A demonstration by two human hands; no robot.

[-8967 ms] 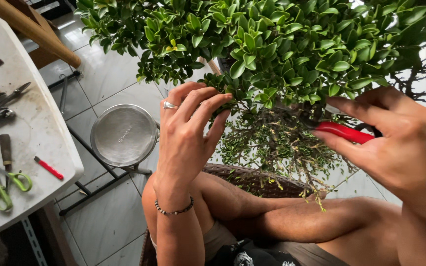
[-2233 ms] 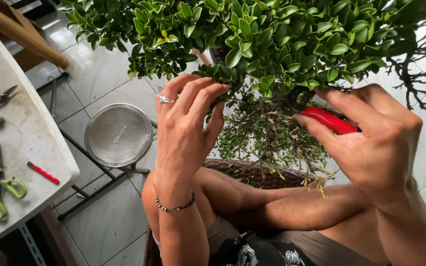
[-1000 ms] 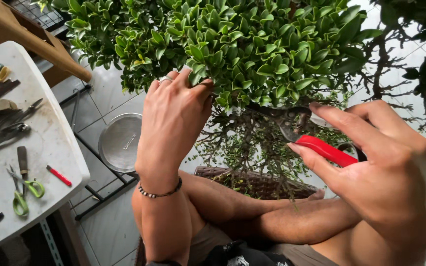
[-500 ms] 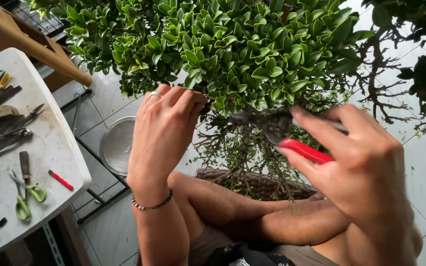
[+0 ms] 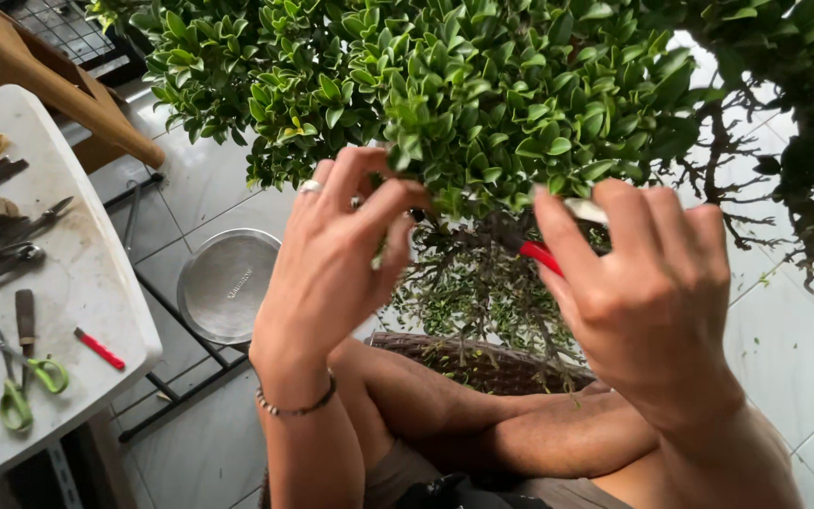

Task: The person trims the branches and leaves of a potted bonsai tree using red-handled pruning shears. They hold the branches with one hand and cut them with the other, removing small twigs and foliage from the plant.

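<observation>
Right hand [image 5: 652, 302]: grip closed around red-handled shears [image 5: 539, 253], blades among the bonsai [image 5: 463, 85] twigs. Left hand [image 5: 332, 273]: fingers pinching foliage. Green scissors [image 5: 25, 382] on desk [image 5: 87, 283]

Dense foliage [image 5: 445, 85] above hands; white table [image 5: 96, 283] left, open tiles [image 5: 784, 349] right.

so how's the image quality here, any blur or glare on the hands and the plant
Head view: soft even daylight, no hard shadows; the left hand and the bush are sharp; the right hand is slightly soft, hiding most of the red-handled cutter; bright floor tiles are washed out at right; the metal bowl has mild sheen.
</observation>
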